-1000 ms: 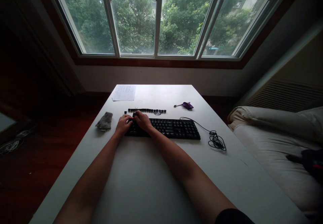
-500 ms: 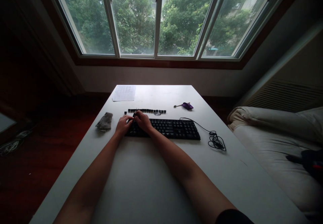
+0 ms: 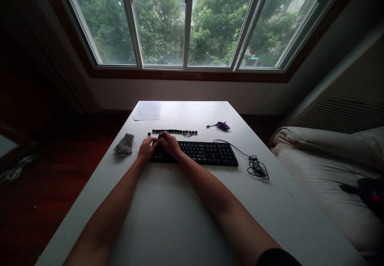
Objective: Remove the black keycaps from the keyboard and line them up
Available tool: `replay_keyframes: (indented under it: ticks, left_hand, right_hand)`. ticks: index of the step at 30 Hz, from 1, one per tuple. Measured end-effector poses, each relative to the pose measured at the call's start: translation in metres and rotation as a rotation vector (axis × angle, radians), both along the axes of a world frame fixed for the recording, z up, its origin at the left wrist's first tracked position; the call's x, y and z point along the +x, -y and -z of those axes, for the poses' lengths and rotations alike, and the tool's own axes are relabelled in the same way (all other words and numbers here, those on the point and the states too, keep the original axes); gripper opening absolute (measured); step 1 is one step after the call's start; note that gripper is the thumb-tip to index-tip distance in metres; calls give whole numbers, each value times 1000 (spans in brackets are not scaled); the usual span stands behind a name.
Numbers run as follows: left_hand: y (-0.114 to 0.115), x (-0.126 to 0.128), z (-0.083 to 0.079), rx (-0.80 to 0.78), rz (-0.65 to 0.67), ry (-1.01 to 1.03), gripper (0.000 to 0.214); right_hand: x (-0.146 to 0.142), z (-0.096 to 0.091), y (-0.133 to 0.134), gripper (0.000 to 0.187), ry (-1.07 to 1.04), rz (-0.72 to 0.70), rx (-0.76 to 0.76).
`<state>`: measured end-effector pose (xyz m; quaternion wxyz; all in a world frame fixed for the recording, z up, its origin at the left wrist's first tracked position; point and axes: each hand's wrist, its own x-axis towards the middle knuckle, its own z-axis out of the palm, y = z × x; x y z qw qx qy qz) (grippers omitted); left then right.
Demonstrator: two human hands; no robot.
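Note:
A black keyboard (image 3: 207, 153) lies across the middle of the white table. Over its left end my right hand (image 3: 169, 143) is closed on a small dark thing with thin wire ends sticking up, which looks like a wire keycap puller (image 3: 163, 130). My left hand (image 3: 146, 150) rests at the keyboard's upper left corner, its fingers pinched together close to the right fingertips; what they hold, if anything, is hidden. Just behind the keyboard, a row of loose black keycaps (image 3: 177, 131) stands beside a round silvery piece (image 3: 187, 135).
Left of my hands lies a grey cloth (image 3: 124, 145); a printed sheet (image 3: 147, 110) is at the far left. A brush (image 3: 211, 126) and a purple item (image 3: 223, 126) lie at the back right. The keyboard's coiled cable (image 3: 257, 167) lies to the right.
Both hands stay at the keyboard's left end, with only very slight finger movement. Everything else on the table is unchanged.

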<state>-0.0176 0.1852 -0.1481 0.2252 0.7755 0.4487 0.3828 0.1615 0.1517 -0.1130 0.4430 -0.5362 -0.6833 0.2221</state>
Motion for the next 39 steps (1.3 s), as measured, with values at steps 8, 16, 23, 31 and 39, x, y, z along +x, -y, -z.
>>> replay_keyframes:
  ticks: [8,16,23,31,39]
  left_hand:
    - [2,0,0,-6,-15,39,26]
    - [2,2,0,17,-18,28,25]
    - [2,1,0,40,-15,17,26]
    - [4,2,-3,32,-6,24,28]
    - [5,2,-5,16,-4,36,29]
  right_hand:
    - [0,-2,2,18,14,14,-16]
    - [-1,0,1,17,21,19,-8]
    - [0,-2,3,17,23,16,-5]
    - [0,0,3,16,17,4,11]
    - [-1,3,0,16,46,26,0]
